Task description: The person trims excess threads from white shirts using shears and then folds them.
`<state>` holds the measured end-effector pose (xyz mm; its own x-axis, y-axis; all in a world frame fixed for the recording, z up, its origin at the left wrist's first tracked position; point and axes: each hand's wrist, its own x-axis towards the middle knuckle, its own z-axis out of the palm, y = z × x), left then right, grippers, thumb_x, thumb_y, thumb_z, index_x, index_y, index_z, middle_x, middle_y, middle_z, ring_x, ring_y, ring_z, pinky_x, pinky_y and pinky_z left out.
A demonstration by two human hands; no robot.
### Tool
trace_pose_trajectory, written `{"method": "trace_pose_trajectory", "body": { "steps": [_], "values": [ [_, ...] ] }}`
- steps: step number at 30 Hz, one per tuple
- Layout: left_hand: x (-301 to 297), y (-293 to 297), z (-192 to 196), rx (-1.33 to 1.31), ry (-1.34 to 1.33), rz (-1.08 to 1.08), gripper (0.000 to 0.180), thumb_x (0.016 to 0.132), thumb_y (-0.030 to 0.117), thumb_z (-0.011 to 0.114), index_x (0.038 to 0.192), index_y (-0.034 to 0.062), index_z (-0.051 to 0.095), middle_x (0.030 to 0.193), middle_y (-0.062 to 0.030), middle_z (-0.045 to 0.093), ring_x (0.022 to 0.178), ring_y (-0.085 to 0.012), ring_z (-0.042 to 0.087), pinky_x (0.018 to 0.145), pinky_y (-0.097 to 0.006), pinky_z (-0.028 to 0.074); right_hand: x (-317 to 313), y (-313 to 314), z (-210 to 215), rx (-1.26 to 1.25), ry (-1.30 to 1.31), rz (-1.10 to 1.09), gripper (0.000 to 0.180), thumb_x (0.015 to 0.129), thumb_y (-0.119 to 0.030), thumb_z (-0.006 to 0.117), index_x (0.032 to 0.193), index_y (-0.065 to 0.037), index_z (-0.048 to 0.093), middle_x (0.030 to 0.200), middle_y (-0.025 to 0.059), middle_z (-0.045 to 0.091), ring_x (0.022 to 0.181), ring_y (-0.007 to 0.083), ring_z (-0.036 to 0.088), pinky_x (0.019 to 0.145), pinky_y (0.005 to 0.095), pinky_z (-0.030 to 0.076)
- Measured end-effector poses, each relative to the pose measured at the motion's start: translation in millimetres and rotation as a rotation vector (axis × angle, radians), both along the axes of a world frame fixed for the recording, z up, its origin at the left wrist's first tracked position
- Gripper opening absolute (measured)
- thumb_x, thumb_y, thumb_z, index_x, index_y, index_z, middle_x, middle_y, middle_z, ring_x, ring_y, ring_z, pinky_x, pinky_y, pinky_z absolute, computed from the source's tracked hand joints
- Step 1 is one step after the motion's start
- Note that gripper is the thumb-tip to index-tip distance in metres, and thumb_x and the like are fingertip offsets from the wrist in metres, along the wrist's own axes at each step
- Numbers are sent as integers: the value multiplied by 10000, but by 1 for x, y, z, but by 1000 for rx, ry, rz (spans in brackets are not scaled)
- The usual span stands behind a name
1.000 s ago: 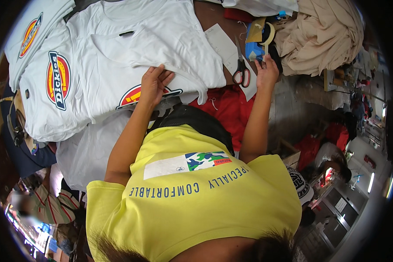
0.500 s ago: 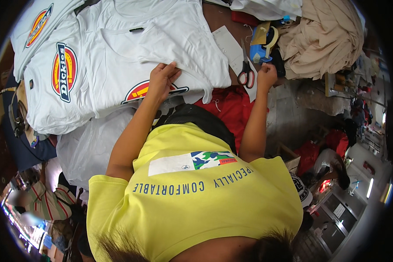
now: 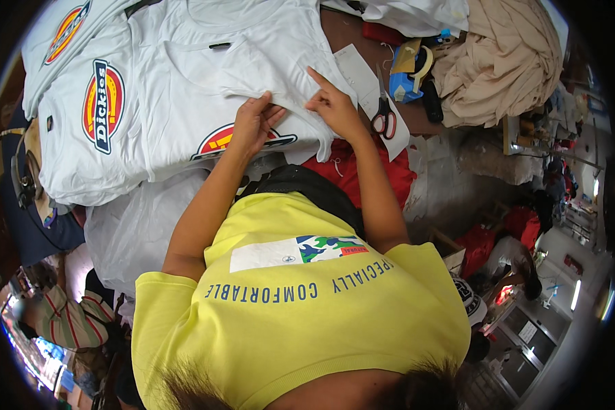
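Observation:
A white shirt [image 3: 198,78] with a red and yellow printed logo lies on top of other white shirts on the table. My left hand [image 3: 254,124] is closed, thumb and forefinger pinching a folded edge of this shirt. Just right of it, my right hand [image 3: 335,109] is over the shirt's side. Its forefinger is stretched out and stands apart from the thumb, while the other fingers curl. Nothing shows in it, though a small clear piece could go unseen. Scissors [image 3: 384,121] with black and red handles lie on white paper [image 3: 359,75] to its right.
A blue tape dispenser [image 3: 406,87] stands beyond the scissors, beside a heap of beige cloth [image 3: 495,65]. Red cloth [image 3: 383,171] hangs below the table edge. Clear plastic [image 3: 137,229] hangs at the left. Another person in a striped shirt [image 3: 72,314] is at lower left.
My right hand has moved left from the tape dispenser to the white shirt, and its forefinger has stretched out. My left hand keeps its pinch on the shirt.

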<state>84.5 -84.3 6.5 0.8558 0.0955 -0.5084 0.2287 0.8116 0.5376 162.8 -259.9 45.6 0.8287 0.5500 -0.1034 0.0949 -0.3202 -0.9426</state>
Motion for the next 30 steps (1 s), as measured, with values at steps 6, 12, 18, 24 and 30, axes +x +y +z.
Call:
{"method": "trace_pose_trajectory", "body": {
  "steps": [6, 12, 18, 24, 30],
  "values": [
    [-3, -1, 5, 4, -10, 37, 185, 888, 167, 549, 1008, 31, 515, 947, -52, 594, 874, -143, 585, 823, -280, 479, 7, 41, 10, -112, -71, 117, 543, 803, -58, 618, 1304, -106, 413, 663, 30, 541, 623, 102, 503, 621, 228, 419],
    [-7, 2, 3, 14, -7, 35, 188, 886, 156, 549, 1019, 29, 516, 932, -43, 592, 865, -131, 580, 811, -273, 474, 7, 53, 1, -242, -177, 156, 495, 779, -133, 658, 1235, -127, 468, 682, 60, 571, 610, 159, 541, 609, 265, 435],
    [-8, 5, 6, -5, -29, 35, 163, 899, 185, 536, 958, 35, 510, 883, -46, 597, 831, -125, 586, 816, -272, 477, 12, 51, -2, -318, -240, 134, 481, 734, -212, 716, 1172, -145, 529, 706, 34, 559, 658, 140, 529, 621, 248, 420],
    [-6, 8, -1, -102, -53, 62, 163, 902, 144, 521, 995, 10, 514, 948, -81, 607, 882, -157, 597, 854, -302, 486, 24, 36, -34, -71, 100, 223, 398, 763, -136, 692, 1130, -74, 552, 760, -1, 542, 690, 79, 499, 643, 202, 412],
    [-17, 29, 7, -24, -20, -19, 283, 879, 114, 541, 1119, -24, 482, 1017, -110, 595, 931, -194, 594, 874, -308, 473, 13, 43, -32, -166, -257, 57, 421, 744, -73, 651, 1151, -90, 543, 862, 58, 565, 788, 175, 540, 712, 275, 438]
  ]
}}
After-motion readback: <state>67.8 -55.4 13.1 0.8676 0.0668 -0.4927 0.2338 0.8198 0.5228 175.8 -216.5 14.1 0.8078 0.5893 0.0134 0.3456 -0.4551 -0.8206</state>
